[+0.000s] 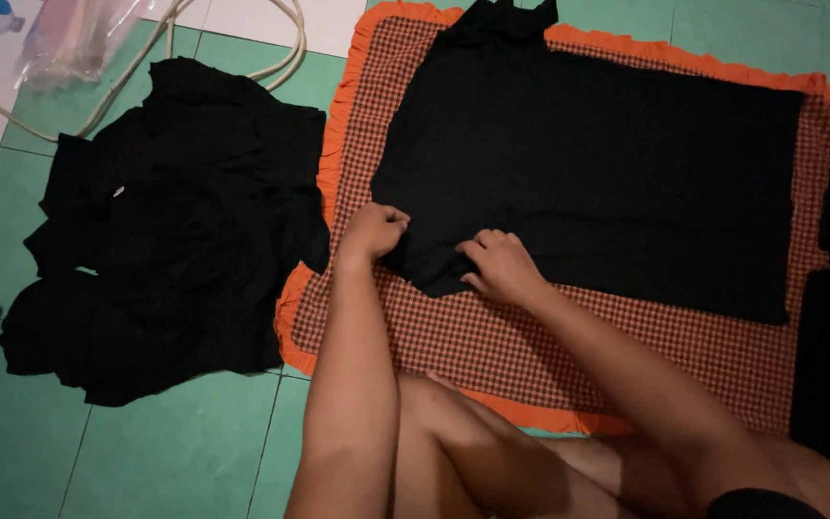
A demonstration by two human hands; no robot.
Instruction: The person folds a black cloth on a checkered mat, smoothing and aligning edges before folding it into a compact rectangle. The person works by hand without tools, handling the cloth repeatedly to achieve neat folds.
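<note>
garment long axis runs left-right on mat | your left hand pinches its near-left edge | right hand just beside, fingers curled on cloth, bulk lies right

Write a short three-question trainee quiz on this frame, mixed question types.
1. True or false: both hands touch the flat black garment.
2. The garment lies on: A) bare green tiles, B) a checked mat with an orange frill, C) a table.
3. What lies on the floor beside the left hand?

Key
1. True: the right hand too is on its near edge.
2. B.
3. A heap of black clothes on the green tiles.
</note>
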